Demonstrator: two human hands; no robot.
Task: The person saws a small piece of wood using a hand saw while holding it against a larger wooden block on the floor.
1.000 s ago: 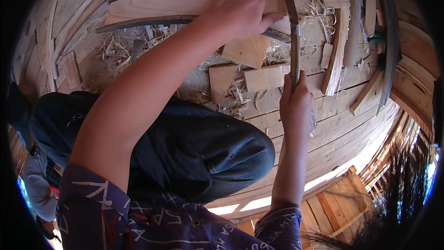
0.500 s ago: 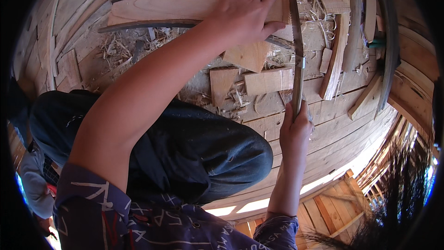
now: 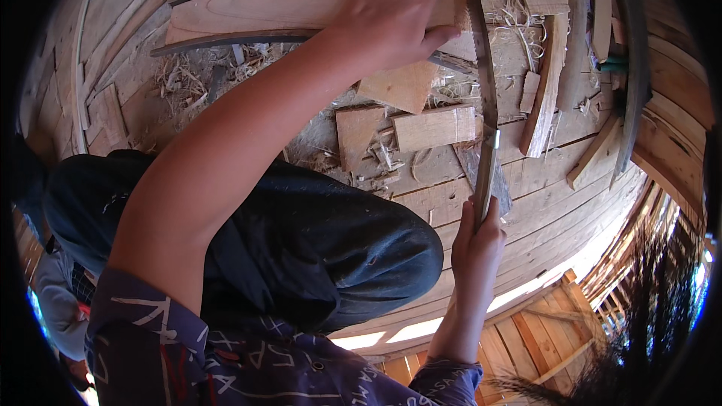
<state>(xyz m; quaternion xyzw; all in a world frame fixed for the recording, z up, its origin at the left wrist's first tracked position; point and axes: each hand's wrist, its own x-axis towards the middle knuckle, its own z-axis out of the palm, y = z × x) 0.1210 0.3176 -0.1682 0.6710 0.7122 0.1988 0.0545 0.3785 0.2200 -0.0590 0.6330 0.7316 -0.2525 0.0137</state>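
My right hand (image 3: 479, 239) is wrapped around the wooden handle of a hand saw (image 3: 482, 53), whose long narrow blade points away from me. The blade runs beside the right end of a pale wooden board (image 3: 256, 11); whether its teeth are in the wood I cannot tell. My left hand (image 3: 398, 16) grips the board near that end, fingers bent over the far side and thumb stretched toward the blade. Dark strips lie along the board's long edges. Under it, a flat orange-brown wood piece (image 3: 402, 86) sticks out toward me.
Offcuts, including a short block (image 3: 435, 128) and a squarish piece (image 3: 359, 135), lie on the plank floor (image 3: 421, 203) among curly shavings (image 3: 180, 79). Long curved slats (image 3: 545, 90) lie to the right. At the lower left is another person's grey sleeve (image 3: 62, 297).
My right hand has drawn the saw back toward me, uncovering more of a thin offcut beside the handle. My left hand stays on the board.
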